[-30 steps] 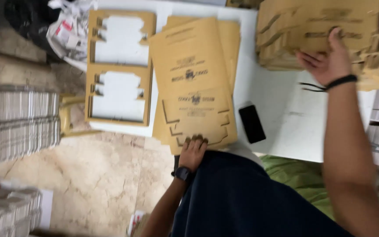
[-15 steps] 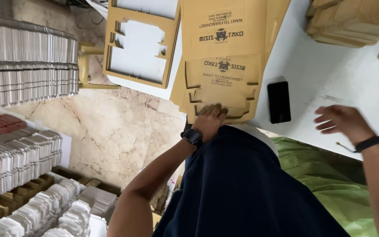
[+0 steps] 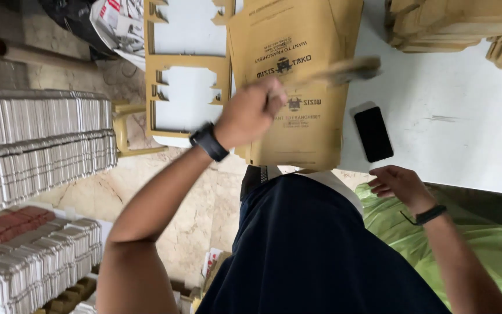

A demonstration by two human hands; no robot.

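left hand (image 3: pixel 251 113) grips cardboard piece (image 3: pixel 344 71) (blurred) | light, stiff, bendable; hold edge | right hand (image 3: pixel 399 183) loosely open, empty

1. Floor (image 3: pixel 169 192): polished stone tiles, beige with pale veining, visible between the table and the stacked goods.
2. Table (image 3: pixel 466 116): white flat top, occupying the upper right; its near edge runs just above a green sheet (image 3: pixel 495 244) at lower right.
3. Left side: dense rows of flat-packed grey card stacks (image 3: pixel 42 139), set on edge; below them, further rows of white and red packs (image 3: pixel 36 256).
4. Upper left: a brown tube (image 3: pixel 36 55) lying on the floor, beside a dark bag (image 3: pixel 65 11) and crumpled printed paper (image 3: pixel 117 23).
5. Lighting: even, diffuse, no hard shadows.
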